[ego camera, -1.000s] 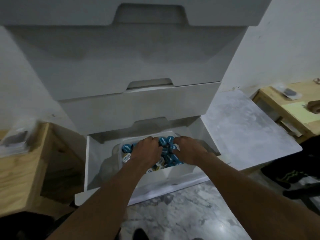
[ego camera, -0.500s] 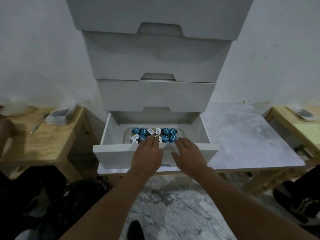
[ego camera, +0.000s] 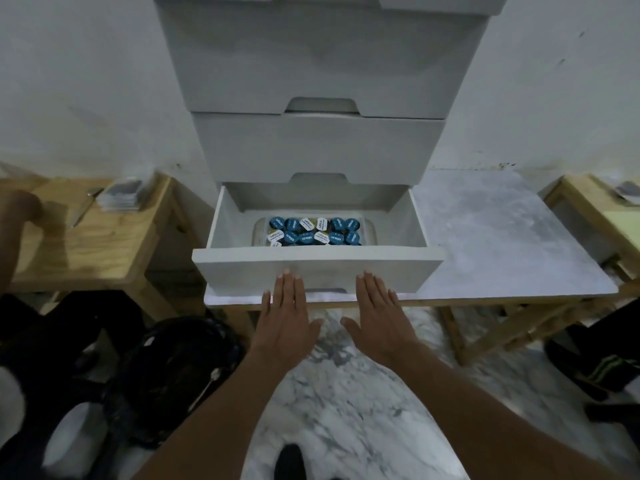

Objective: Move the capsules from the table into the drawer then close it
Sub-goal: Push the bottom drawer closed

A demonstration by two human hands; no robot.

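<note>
Open drawer (ego camera: 318,268) with capsules (ego camera: 313,231) inside, both hands flat at its front.

Hard to read the print on the capsule lids; nearest row partly cut off behind the drawer's front panel, and the clear tray (ego camera: 370,227) holding them only faintly visible. Cannot tell whether the fingertips actually touch the panel. Left hand (ego camera: 285,318) and right hand (ego camera: 379,315) now spread wide, fingers straight, holding nothing, lower on the drawer front than half a second ago, when resting at its top edge; a second ago down among the capsules. White table (ego camera: 502,244) under and right of the drawer, wooden table (ego camera: 86,244) to its left, shut drawers stacked above, dark bag (ego camera: 173,372) on the floor below left.
</note>
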